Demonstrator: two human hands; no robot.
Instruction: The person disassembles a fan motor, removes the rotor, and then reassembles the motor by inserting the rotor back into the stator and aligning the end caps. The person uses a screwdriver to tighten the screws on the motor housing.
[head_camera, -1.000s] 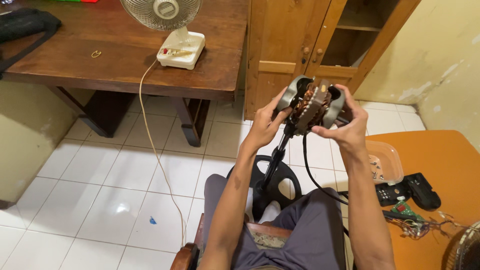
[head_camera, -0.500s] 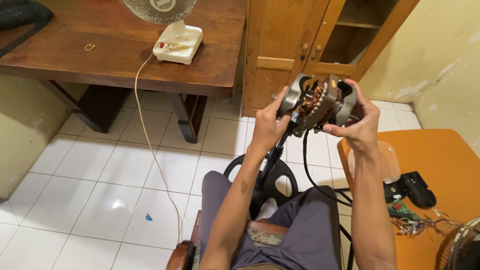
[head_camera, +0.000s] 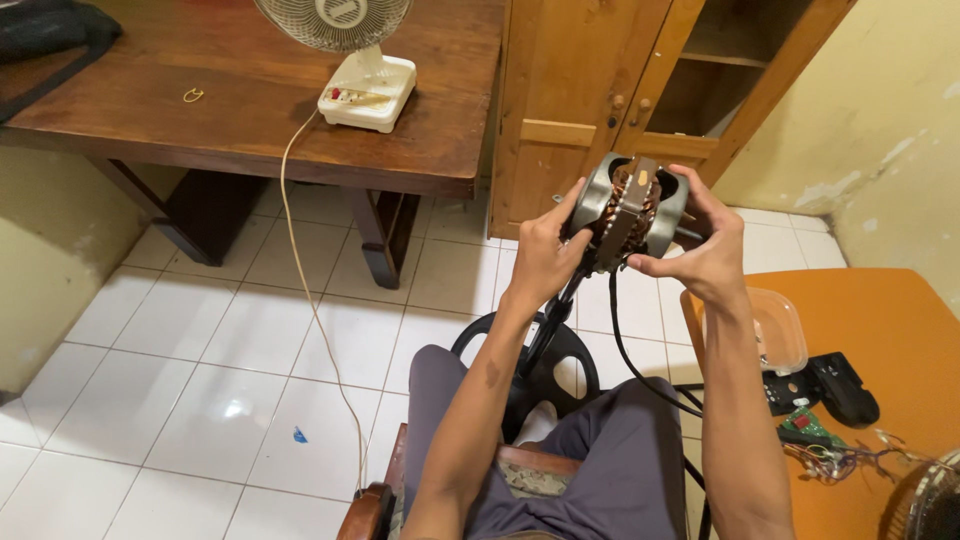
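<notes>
Seated on a wooden chair, lap in grey trousers, both arms raised in front of the chest. Left hand (head_camera: 545, 258) wrapped round the left side of a grey metal fan motor with copper windings (head_camera: 628, 210), fingers curled against its casing, thumb up at the front edge. Right hand (head_camera: 705, 250) closed on the motor's right side, fingers spread over the top and rear of the housing, thumb underneath. Motor held in the air between the two hands, above the knees and in front of the tall wooden cupboard (head_camera: 600, 90), tilted so the windings face the camera. Hanging from the motor, a black cable (head_camera: 625, 350), looping down past the right thigh. Directly beneath, on the white tiled floor (head_camera: 200, 380), a black round fan stand base (head_camera: 540, 360) with its pole rising toward the motor. To the right, an orange bench (head_camera: 890, 330) carrying a clear plastic tray (head_camera: 775, 330), a black boxy part (head_camera: 845, 390), a small green circuit board (head_camera: 812, 428) and a tangle of thin coloured wires (head_camera: 850, 460), all close together near its left edge. Farther back on the left, a dark brown wooden bench (head_camera: 200, 110) bearing a white desk fan (head_camera: 360, 60), its pale cord (head_camera: 310, 300) trailing down to the floor.
</notes>
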